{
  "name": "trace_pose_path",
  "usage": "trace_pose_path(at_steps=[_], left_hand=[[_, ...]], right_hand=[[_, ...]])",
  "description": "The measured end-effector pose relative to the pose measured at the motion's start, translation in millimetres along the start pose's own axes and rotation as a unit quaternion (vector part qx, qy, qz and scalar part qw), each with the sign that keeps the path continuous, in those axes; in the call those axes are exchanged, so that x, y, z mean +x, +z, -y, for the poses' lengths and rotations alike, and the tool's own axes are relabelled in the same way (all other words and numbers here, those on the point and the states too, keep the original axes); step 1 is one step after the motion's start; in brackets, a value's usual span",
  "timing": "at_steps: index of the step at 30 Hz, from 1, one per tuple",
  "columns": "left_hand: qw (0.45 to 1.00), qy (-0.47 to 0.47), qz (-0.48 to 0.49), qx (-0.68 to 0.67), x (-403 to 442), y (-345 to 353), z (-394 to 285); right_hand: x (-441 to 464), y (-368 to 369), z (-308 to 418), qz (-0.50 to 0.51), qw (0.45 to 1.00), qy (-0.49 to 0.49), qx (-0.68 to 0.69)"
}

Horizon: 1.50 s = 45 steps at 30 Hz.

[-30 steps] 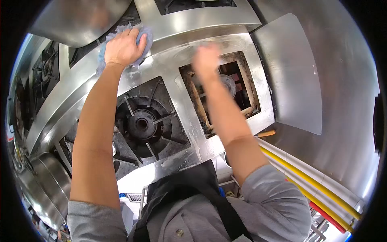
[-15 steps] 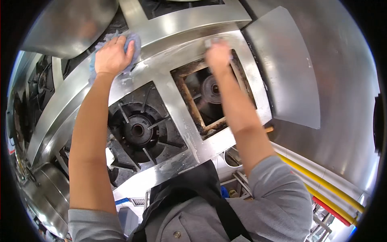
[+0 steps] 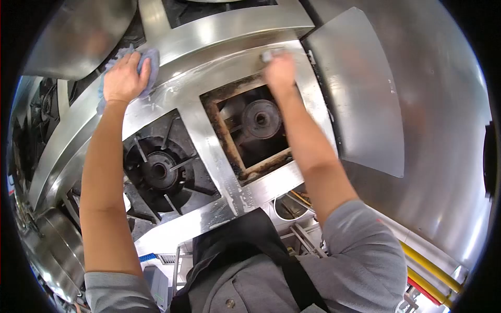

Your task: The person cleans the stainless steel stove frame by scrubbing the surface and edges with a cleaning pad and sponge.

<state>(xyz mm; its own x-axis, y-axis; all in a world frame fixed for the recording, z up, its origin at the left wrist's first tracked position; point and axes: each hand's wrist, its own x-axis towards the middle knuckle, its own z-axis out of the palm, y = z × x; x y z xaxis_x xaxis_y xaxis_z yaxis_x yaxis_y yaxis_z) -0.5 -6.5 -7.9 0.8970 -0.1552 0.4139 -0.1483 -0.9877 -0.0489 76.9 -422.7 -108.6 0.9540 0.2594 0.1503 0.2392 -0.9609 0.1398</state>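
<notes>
My left hand [image 3: 124, 79] presses on a bluish-grey cloth [image 3: 150, 61] on the raised steel ledge at the upper left. Over the steel stove top [image 3: 190, 109], my right hand [image 3: 280, 71] is closed round a small greyish object [image 3: 267, 56], blurred and partly hidden, just behind the square burner opening. A round burner [image 3: 261, 119] shows inside that opening, which has a browned, stained rim [image 3: 224, 130]. To its left sits another burner [image 3: 159, 170] with dark grate bars. Wet, whitish streaks mark the steel between them.
A large steel pot [image 3: 78, 39] stands at the upper left, with further grates around it. A grey metal sheet [image 3: 360, 94] leans at the right wall. Yellow pipes [image 3: 430, 266] run at the lower right. A steel vessel [image 3: 57, 245] is at the lower left.
My right hand has moved right along the back of the square opening, uncovering its burner. My left hand stays on the cloth. The whole view has shifted, so the stove appears further left.
</notes>
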Motion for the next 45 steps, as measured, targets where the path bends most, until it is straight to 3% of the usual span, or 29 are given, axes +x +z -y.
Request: trace_pose_path(at_steps=[1, 2, 3, 5, 6, 7, 8, 11, 13, 15, 18, 19, 20, 22, 23, 25, 27, 29, 32, 34, 35, 36, 37, 39, 40, 41, 43, 45], left_hand=[[1.0, 0.006, -0.004, -0.002, -0.2, 0.2, 0.4], [1.0, 0.008, -0.015, -0.001, -1.0, 0.7, 0.1], [1.0, 0.011, -0.016, -0.001, -0.8, 0.5, 0.7], [1.0, 0.008, -0.011, 0.009, -0.6, 2.7, 1.1], [1.0, 0.002, -0.01, 0.009, -1.0, 3.5, 0.9], [1.0, 0.001, -0.009, 0.011, -0.7, 3.8, 0.9], [1.0, -0.002, -0.001, 0.019, -0.4, 3.2, 1.3], [1.0, -0.001, 0.006, 0.024, -4.0, 4.7, 2.1], [1.0, 0.007, -0.005, 0.021, 0.8, 6.4, 4.6], [1.0, 0.01, 0.007, 0.026, -1.6, 7.8, 5.4], [1.0, 0.005, -0.004, 0.026, -1.7, 5.3, 2.1], [1.0, 0.005, -0.003, 0.029, -0.7, 6.2, 2.3], [0.999, 0.014, -0.023, 0.029, -0.3, 8.4, 3.1], [0.999, 0.016, -0.038, 0.033, -1.6, 8.7, 3.6], [0.999, 0.007, -0.008, 0.036, -0.8, 5.9, 2.5], [0.999, -0.002, 0.02, 0.039, -1.9, 4.0, 3.6], [0.999, -0.004, 0.013, 0.034, -0.4, 5.4, 2.1], [0.999, -0.006, 0.01, 0.033, -0.5, 4.5, 0.7], [1.0, 0.0, -0.001, 0.027, -0.6, 6.2, 1.1], [1.0, -0.001, -0.011, 0.021, -0.4, 8.2, 2.9], [1.0, -0.003, -0.003, 0.026, 0.4, 7.0, 2.3], [1.0, -0.005, 0.006, 0.03, -1.5, 6.1, 2.5], [0.999, -0.011, 0.01, 0.03, -4.1, 4.9, 2.4], [1.0, -0.008, 0.017, 0.025, -1.1, 3.6, 1.9], [0.999, -0.008, 0.018, 0.027, -1.4, 4.8, 3.3], [0.999, -0.007, 0.016, 0.027, -0.6, 4.1, 3.6], [1.0, -0.011, 0.012, 0.023, -0.9, 3.4, 0.2], [1.0, -0.011, 0.011, 0.025, -0.8, 1.9, -1.7]], right_hand=[[-10.2, -21.6, 26.7, 0.02, 0.997, -0.047, 0.055], [-23.7, -9.6, 44.4, -0.084, 0.981, -0.062, 0.165], [-32.2, -33.6, 48.5, -0.056, 0.978, -0.085, 0.182], [-22.4, -14.5, 6.7, -0.045, 0.978, -0.105, 0.175], [-6.5, -3.6, -18.1, -0.024, 0.995, -0.043, 0.083], [4.1, -16.7, -45.0, 0.005, 0.994, 0.001, 0.105], [20.4, 17.8, -75.9, -0.054, 0.989, 0.06, 0.122], [30.2, -13.1, -62.0, -0.044, 0.987, 0.127, 0.089], [23.3, -6.6, -26.3, 0.035, 0.999, -0.01, 0.007], [-5.5, -19.6, 21.4, -0.032, 0.987, -0.058, 0.148], [-12.1, -30.2, 13.8, 0.011, 0.969, -0.126, 0.212], [0.2, -1.3, -8.1, -0.004, 0.985, -0.136, 0.111], [2.1, -23.2, -25.2, -0.069, 0.993, -0.08, 0.048], [32.5, -7.1, -78.8, -0.017, 0.995, 0.022, 0.096], [46.2, 16.9, -94.1, -0.053, 0.994, 0.05, 0.085], [41.9, -6.7, -59.5, -0.004, 0.992, 0.105, 0.073], [27.7, -1.0, -10.8, 0.015, 0.999, 0.017, 0.033], [7.1, -25.7, 37.1, 0.01, 0.991, -0.011, 0.136], [8.2, -27.9, 19.0, 0.027, 0.98, -0.095, 0.172], [23.2, -24.6, -27.2, -0.007, 0.996, -0.065, 0.054], [34.7, -20.5, -55.9, 0.03, 0.995, -0.015, 0.098], [40.1, -22.7, -64.5, 0.002, 0.996, 0.021, 0.084], [35.2, -20.7, -64.2, -0.076, 0.992, 0.025, 0.094], [28.3, -23.2, -32.7, -0.028, 0.997, 0.041, 0.058], [26.8, -25.2, -10.7, 0.049, 0.998, -0.012, 0.043], [15.4, 1.6, 18.5, -0.079, 0.988, 0.052, 0.122], [0.6, -29.2, 55.1, -0.028, 0.99, -0.055, 0.127], [-0.2, -40.9, 42.6, 0.013, 0.977, -0.083, 0.197]])
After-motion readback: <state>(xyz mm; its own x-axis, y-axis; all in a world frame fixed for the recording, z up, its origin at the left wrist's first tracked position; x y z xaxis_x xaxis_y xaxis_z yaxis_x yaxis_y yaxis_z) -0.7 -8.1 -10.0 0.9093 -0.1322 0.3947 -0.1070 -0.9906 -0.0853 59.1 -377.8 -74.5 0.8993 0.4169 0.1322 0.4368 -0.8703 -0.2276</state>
